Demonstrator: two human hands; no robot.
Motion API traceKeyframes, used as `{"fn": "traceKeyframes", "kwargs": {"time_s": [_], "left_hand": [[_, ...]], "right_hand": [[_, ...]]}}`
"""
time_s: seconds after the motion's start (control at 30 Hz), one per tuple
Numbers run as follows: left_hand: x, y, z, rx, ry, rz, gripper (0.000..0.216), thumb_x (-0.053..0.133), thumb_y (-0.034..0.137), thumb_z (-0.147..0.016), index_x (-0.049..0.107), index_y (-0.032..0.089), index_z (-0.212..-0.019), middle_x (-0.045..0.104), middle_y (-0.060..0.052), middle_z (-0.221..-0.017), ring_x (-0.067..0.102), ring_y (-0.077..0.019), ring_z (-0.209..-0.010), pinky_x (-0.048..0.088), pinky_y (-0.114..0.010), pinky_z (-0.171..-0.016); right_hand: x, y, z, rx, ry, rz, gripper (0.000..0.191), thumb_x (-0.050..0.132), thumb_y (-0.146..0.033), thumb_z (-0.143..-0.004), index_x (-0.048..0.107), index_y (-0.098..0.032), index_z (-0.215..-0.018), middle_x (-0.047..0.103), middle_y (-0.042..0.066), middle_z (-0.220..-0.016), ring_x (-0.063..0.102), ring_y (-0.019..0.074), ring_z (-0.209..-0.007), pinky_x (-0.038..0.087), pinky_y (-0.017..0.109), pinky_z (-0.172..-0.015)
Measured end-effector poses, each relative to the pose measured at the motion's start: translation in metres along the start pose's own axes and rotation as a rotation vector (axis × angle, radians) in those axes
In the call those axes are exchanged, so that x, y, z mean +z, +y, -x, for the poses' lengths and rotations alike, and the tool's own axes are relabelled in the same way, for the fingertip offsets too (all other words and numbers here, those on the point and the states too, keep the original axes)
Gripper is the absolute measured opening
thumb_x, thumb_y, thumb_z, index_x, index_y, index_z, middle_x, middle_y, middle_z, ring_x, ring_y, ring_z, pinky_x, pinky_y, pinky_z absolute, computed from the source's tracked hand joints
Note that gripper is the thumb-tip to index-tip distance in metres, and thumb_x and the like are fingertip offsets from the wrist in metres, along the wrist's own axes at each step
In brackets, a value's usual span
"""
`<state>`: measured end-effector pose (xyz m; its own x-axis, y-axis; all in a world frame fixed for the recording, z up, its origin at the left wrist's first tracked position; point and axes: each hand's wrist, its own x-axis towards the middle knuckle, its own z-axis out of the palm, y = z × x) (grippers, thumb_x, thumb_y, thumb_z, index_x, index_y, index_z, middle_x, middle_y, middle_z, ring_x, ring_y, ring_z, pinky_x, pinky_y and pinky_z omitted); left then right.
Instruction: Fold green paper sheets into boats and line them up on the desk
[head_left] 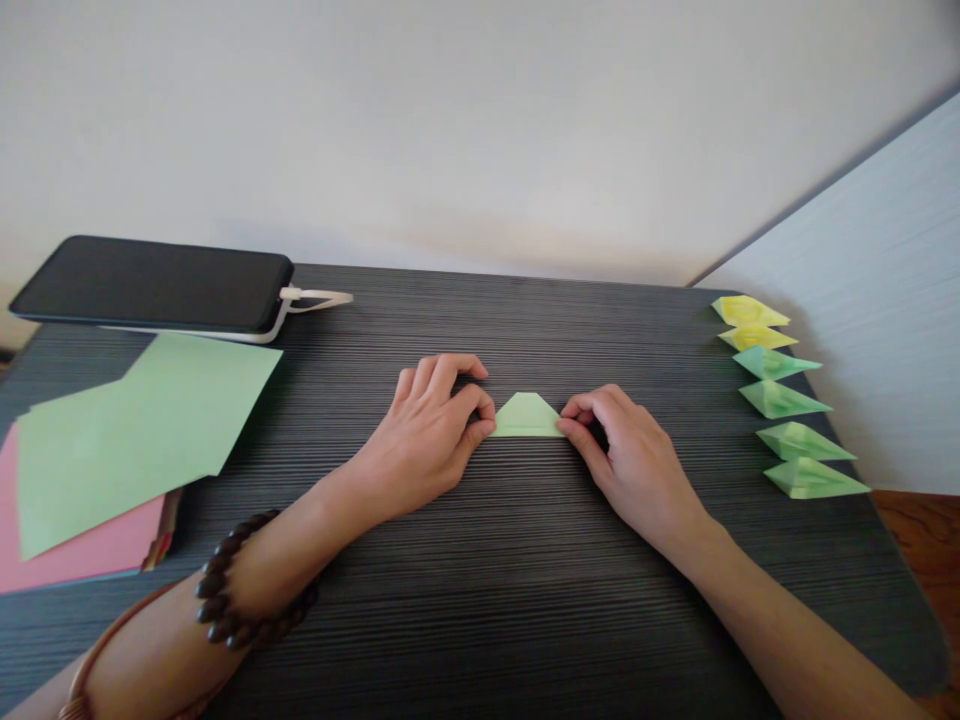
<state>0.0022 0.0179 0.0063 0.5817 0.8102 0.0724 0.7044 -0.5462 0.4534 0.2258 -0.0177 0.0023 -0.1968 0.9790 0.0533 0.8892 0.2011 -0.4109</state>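
Observation:
A small folded piece of light green paper (527, 414) lies at the middle of the dark table, shaped like a low trapezoid with its long edge toward me. The thumb and forefinger of my left hand (427, 425) pinch its left corner. Its right corner sits between the thumb and forefinger of my right hand (634, 455). Both fingertips cover the paper's ends, so those corners are hidden. The left wrist wears a dark beaded bracelet (225, 585).
Green paper sheets (150, 420) lie over a pink stack (97, 550) at left. Behind them a black phone (157, 283) rests on a white object with a white cable (322, 298). Several folded yellow and green paper pieces (787, 400) line the table's right edge. A wall (480, 130) stands behind.

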Motion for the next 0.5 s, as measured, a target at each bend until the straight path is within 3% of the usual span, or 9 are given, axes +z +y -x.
{"fn": "traceKeyframes", "kwargs": {"time_s": [0.17,0.37,0.5], "left_hand": [[-0.0003,-0.0031,-0.0007,0.038,-0.016,0.009,0.016,0.046,0.023,-0.091,0.06,0.025,-0.099,0.043,-0.006,-0.12,0.038,-0.0244,-0.112,0.034,-0.045,-0.093],[-0.0005,-0.0047,0.0008,0.126,-0.058,-0.035,0.04,0.042,0.015,-0.091,0.062,0.045,-0.106,0.034,-0.003,-0.123,0.034,-0.0262,-0.116,0.033,-0.047,-0.093],[0.0005,-0.0068,0.0008,0.178,-0.078,-0.064,0.057,0.043,0.005,-0.086,0.055,0.053,-0.115,0.033,-0.003,-0.125,0.033,-0.0278,-0.118,0.032,-0.049,-0.093]], "right_hand": [[-0.0014,-0.0007,-0.0012,-0.003,-0.025,-0.03,0.005,0.052,-0.024,-0.09,0.055,-0.021,-0.089,0.056,0.001,-0.084,0.054,0.017,-0.076,0.039,0.032,-0.072],[-0.0009,-0.0003,-0.0006,-0.009,-0.02,-0.025,0.005,0.052,-0.025,-0.09,0.055,-0.021,-0.089,0.056,0.0,-0.083,0.054,0.017,-0.077,0.038,0.032,-0.071],[-0.0011,-0.0004,-0.0002,-0.008,-0.02,-0.027,0.006,0.053,-0.026,-0.09,0.055,-0.021,-0.089,0.056,0.001,-0.083,0.053,0.017,-0.077,0.038,0.033,-0.072]]}}
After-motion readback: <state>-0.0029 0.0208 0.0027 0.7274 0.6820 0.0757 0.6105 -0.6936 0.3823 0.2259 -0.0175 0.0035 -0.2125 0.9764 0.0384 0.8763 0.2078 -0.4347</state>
